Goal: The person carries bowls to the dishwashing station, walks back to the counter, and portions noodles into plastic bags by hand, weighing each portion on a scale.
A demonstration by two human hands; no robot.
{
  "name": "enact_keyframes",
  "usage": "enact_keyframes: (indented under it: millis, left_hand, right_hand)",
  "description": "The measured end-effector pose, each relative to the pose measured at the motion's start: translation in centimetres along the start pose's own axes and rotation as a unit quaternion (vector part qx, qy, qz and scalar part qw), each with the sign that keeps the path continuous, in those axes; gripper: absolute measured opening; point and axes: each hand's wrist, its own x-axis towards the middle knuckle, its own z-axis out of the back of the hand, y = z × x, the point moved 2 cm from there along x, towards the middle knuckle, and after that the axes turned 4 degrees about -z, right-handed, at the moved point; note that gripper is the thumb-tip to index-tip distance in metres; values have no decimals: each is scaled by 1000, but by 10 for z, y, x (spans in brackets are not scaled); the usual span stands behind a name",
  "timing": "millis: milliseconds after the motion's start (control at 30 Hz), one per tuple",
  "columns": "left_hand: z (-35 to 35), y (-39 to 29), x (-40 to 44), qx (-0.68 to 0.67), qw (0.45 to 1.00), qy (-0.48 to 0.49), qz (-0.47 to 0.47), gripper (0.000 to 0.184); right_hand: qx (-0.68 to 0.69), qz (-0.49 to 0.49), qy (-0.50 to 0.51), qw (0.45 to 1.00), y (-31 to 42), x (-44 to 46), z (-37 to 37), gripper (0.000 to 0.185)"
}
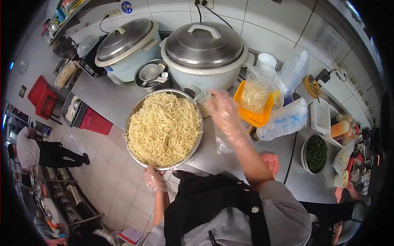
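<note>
Noodles (163, 127) Heaped High in a Metal Bowl (200, 137)

The noodles filled the metal bowl at the near edge of the worktop (223, 158). The gloved left hand (155, 179) had its fingers closed on the near rim. The gloved right hand (225, 110) hung just beyond the bowl's right side, beside a clear bag (204, 101); it was blurred, and whether its fingers gripped anything could not be told. Right of that hand, an orange basket (257, 119) held bagged pale strands (253, 97). Two lidded cookers (204, 45) stood behind, and leafy greens (316, 153) filled a bowl farther right.
</note>
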Motion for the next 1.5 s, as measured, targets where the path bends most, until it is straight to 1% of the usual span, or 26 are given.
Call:
enact_keyframes:
  millis: [33, 100, 167, 233, 300, 333, 400, 433, 500, 567, 600, 667, 700, 833, 900, 967, 1033, 1067, 1100, 1133, 1167, 1200, 1233, 1300, 1367, 1500]
  left_hand:
    - [0, 2, -1, -22, 1000, 7, 5, 13]
    - [-3, 2, -1, -34, 999, 22, 11, 13]
    - [-7, 4, 0, -38, 998, 36, 32, 15]
    - [-11, 7, -5, -45, 999, 28, 12, 18]
    - [-18, 14, -16, -82, 995, 50, -31, 37]
    - [-16, 18, -25, -82, 995, 59, -28, 37]
    - [-5, 32, -48, -127, 970, 165, 125, 49]
    - [-5, 39, -59, -77, 977, 151, 131, 54]
    - [-6, 58, -66, 2, 963, 224, 153, 54]
    - [-21, 64, -73, 76, 936, 297, 170, 56]
    - [-33, 58, -80, 124, 908, 359, 174, 57]
    - [-52, 47, -91, 170, 875, 420, 174, 58]
    - [-59, 39, -95, 160, 866, 450, 148, 58]
    - [-58, 30, -87, 133, 864, 473, 110, 49]
    - [-51, 33, -84, 125, 879, 448, 102, 45]
    - [-45, 32, -78, 172, 875, 443, 96, 34]
    - [-42, 9, -87, 143, 842, 515, 79, 26]
    - [-44, -11, -93, 146, 815, 557, 63, 25]
    - [-44, -24, -88, 144, 824, 544, 60, 25]
    - [-46, -40, -81, 128, 817, 559, -55, 22]
    - [-49, -56, -74, 112, 797, 569, -168, 21]
    - [-51, -76, -62, 196, 801, 480, -299, 22]
    - [-52, -96, -51, 276, 779, 377, -418, 25]
    - [-60, -130, -36, 329, 777, 286, -454, 42]
    - [-61, -126, 10, 420, 707, 236, -518, 66]
    - [-91, -144, 62, 494, 669, 292, -472, 85]
  right_hand:
    - [-2, 14, -73, 997, 6, -3, 31, 25]
    - [151, -89, -94, 980, 7, -14, 106, 16]
    - [77, -140, 62, 985, -10, -45, 125, 20]
    - [4, -131, 274, 953, -27, -93, 129, 30]
    - [-104, -224, 294, 923, -36, -146, 135, 43]
    - [-107, -231, 288, 923, -53, -156, 130, 43]
    - [-109, -504, 198, 834, -103, -179, 113, 65]
    - [-109, -509, 194, 831, -117, -187, 101, 65]
    - [29, -402, 22, 915, -131, -181, 84, 76]
    - [153, -256, -160, 941, -139, -168, 78, 89]
    - [149, -259, -168, 939, -141, -164, 75, 89]
    - [41, -428, -204, 880, -152, -158, 69, 93]
    - [55, -454, -207, 865, -161, -157, 68, 96]
    - [28, -461, -254, 850, -205, -151, 92, 88]
    - [7, -357, -274, 893, -252, -150, 101, 86]
    - [-12, -336, -183, 924, -273, -145, 118, 79]
    - [44, -297, -120, 946, -282, -142, 126, 61]
    - [45, -300, -50, 952, -302, -151, 126, 62]
    - [-84, -328, 64, 939, -252, -147, 150, 60]
    - [-199, -334, 264, 883, -211, -134, 147, 60]
    - [-308, -322, 445, 777, -190, -129, 142, 60]
    - [-115, -293, 408, 857, -198, -150, 120, 59]
    - [84, -254, 354, 896, -204, -172, 102, 58]
    - [260, -193, 358, 876, -68, -119, 98, 71]
    - [133, 48, 355, 924, -6, -81, 72, 71]
    - [113, 313, 198, 922, 54, -26, -40, 68]
